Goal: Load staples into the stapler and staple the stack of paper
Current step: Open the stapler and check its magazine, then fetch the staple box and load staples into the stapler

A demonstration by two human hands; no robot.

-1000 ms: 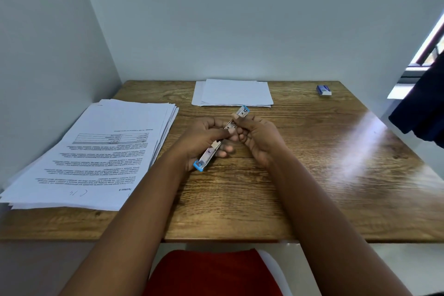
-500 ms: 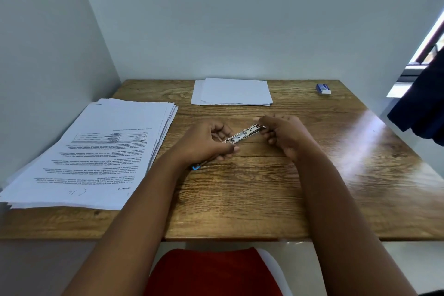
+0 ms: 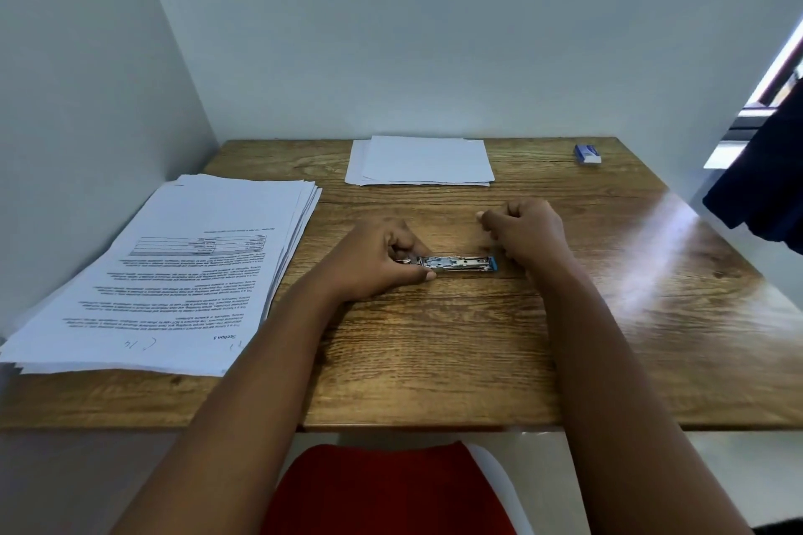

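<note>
A small metal stapler (image 3: 456, 264) with a blue end lies flat and unfolded on the wooden table (image 3: 434, 361), its blue tip pointing right. My left hand (image 3: 382, 258) pinches its left end between thumb and fingers. My right hand (image 3: 525, 232) hovers just above and right of the stapler's blue end, fingers curled in a loose fist; whether it holds anything is hidden. A thick stack of printed paper (image 3: 182, 274) lies at the left. A thin pile of blank sheets (image 3: 421, 161) sits at the back centre. A small blue-and-white staple box (image 3: 587, 153) rests at the back right.
White walls close the table off at the back and left. A dark cloth (image 3: 764, 187) hangs at the right edge beside a window. A red chair seat (image 3: 382, 491) shows below the table's front edge.
The stapler was held folded in both hands above the table, then swung open. It now lies flat on the table under my left hand, and my right hand has let go and drawn right.
</note>
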